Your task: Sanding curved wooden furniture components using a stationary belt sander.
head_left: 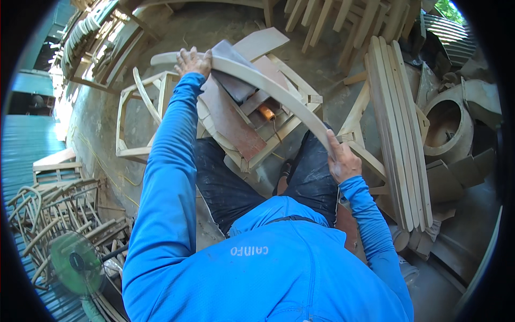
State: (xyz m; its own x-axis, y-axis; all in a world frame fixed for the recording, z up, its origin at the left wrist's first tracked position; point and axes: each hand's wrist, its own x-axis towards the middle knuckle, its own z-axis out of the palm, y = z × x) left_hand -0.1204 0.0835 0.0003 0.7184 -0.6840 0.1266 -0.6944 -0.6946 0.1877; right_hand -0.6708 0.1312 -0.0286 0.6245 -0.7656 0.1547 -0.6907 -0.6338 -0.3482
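A long, pale curved wooden piece (268, 86) spans the space in front of me, from far left to near right. My left hand (194, 62) is laid over it near its far left end, fingers spread across the wood. My right hand (344, 162) grips the near right end, index finger stretched along it. Beneath its middle, a dark flat plate (229, 56) is partly covered by the curved piece. Around the plate sit reddish-brown boards (229, 121) on a light wooden frame (279, 140), with an orange cylinder (266, 112) between my knees and the plate.
Several long straight slats (399, 134) lean at the right, beside a round-mouthed housing (444, 122). An open wooden frame (137, 152) stands at the left. Nearer left are a green fan (76, 262) and a heap of curved wooden parts (53, 214). More wooden pieces (322, 16) stand at the back.
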